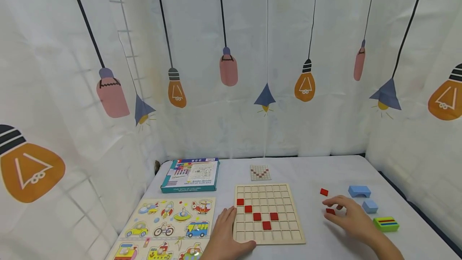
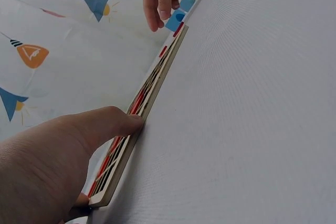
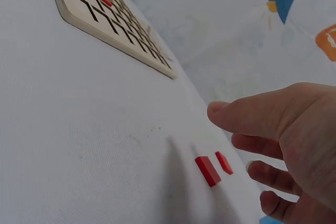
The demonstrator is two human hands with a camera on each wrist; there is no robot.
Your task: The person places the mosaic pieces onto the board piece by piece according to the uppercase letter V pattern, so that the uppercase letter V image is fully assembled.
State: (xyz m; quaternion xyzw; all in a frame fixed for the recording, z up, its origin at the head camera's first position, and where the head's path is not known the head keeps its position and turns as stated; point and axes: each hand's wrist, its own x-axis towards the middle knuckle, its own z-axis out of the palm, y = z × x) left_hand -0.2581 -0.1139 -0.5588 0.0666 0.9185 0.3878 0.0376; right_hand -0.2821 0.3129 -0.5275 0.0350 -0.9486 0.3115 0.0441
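From my remote seat I see the left hand lying flat, fingers straight, against the near left edge of the wooden grid board, steadying it on the worktop. Five red tiles already sit in its cells. The right hand hovers with its grip loosely spread, pinching nothing, over a loose red tile; a second red tile lies just beyond it. My worry is the tile's thinness: lying flat on the cloth, it could slip away from the fingertips or flip out of a hasty pinch. The blue blocks and the striped green block nearby could get knocked by the wrist. If the left hand leans too hard, the board may shift and unsettle the seated tiles.
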